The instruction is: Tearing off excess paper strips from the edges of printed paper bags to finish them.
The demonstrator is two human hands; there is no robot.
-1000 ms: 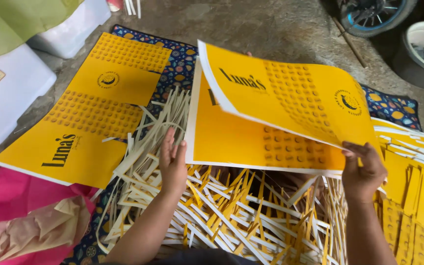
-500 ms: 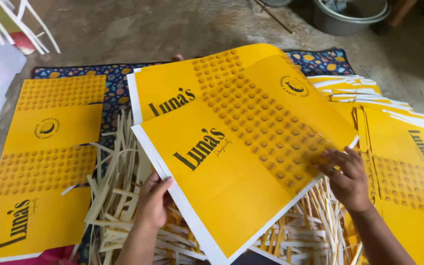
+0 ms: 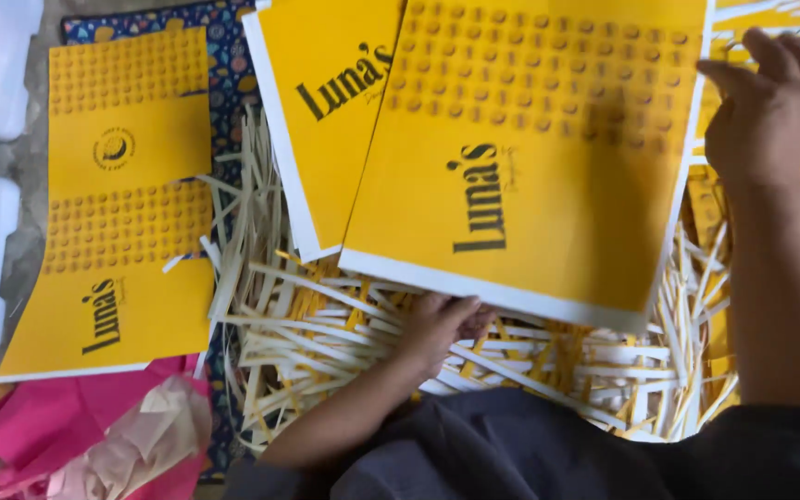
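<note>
Now left hand (image 3: pixel 442 324) fingers curl under near edge of top yellow sheet (image 3: pixel 520 176); right hand (image 3: pixel 766 102) fingers spread flat on far right edge.

Big yellow printed sheet (image 3: pixel 530 176), white-edged, dot pattern up top, black lettering mid-sheet, held slightly tilted across centre to upper right. Overlaps second yellow sheet (image 3: pixel 326 120) at upper centre. Both above pile of paper strips (image 3: pixel 326 333) at lower centre.

Soft, even daylight, no glare. The right hand (image 3: pixel 768 102) is motion-blurred and casts a faint shadow on the yellow printed sheet (image 3: pixel 520 185). Slight overall softness; edges undistorted.
</note>
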